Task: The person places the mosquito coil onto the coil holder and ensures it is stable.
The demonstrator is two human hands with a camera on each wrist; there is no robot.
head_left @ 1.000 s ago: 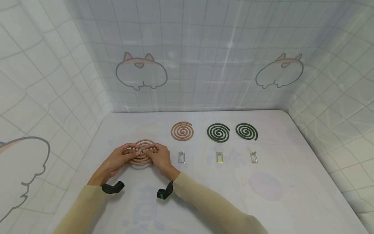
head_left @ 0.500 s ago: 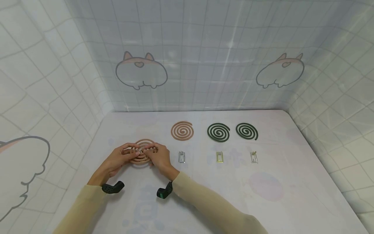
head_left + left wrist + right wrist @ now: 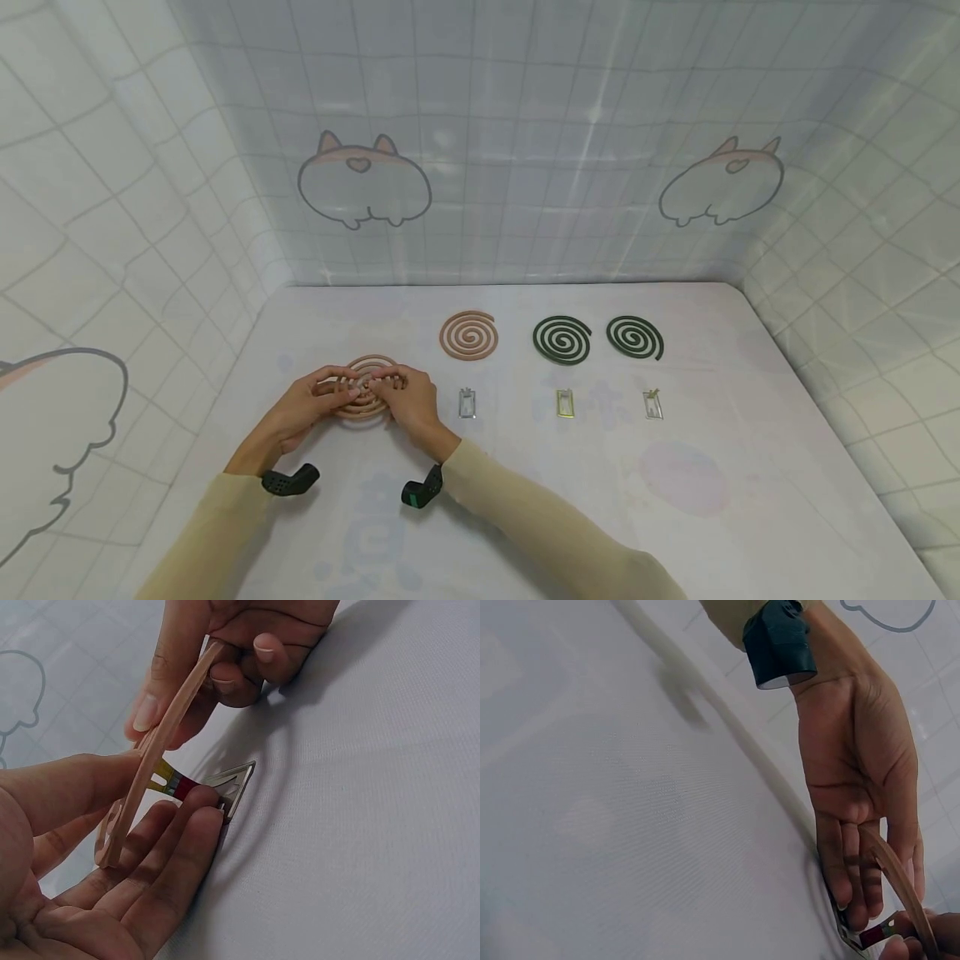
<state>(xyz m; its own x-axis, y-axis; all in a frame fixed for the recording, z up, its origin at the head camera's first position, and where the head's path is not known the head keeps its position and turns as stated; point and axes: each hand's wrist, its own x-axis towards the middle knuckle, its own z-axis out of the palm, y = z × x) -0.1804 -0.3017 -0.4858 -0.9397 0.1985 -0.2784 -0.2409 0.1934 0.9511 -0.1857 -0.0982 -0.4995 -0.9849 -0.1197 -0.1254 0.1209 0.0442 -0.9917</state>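
Note:
A brown mosquito coil (image 3: 363, 416) is held between my two hands at the left of the table. My left hand (image 3: 306, 407) pinches its left side; my right hand (image 3: 415, 410) pinches the right side, with thumbs and fingertips close to the coil's centre. In the left wrist view, the coil (image 3: 137, 791) is seen edge-on above the table. Beneath it is a small metal coil stand (image 3: 241, 790), its narrow upright reflecting yellow and red, and my left fingertips are right at it. Fingers hide where coil and upright meet.
Another brown coil (image 3: 468, 336) and two green coils, one nearer (image 3: 562, 340) and one farther right (image 3: 634, 337), lie at the back. A silver stand (image 3: 467, 404), a gold stand (image 3: 565, 404) and another silver stand (image 3: 652, 405) lie in front of them.
Both hands stay in place around the coil, with only tiny finger movement near its centre. The other coils and stands keep their places.

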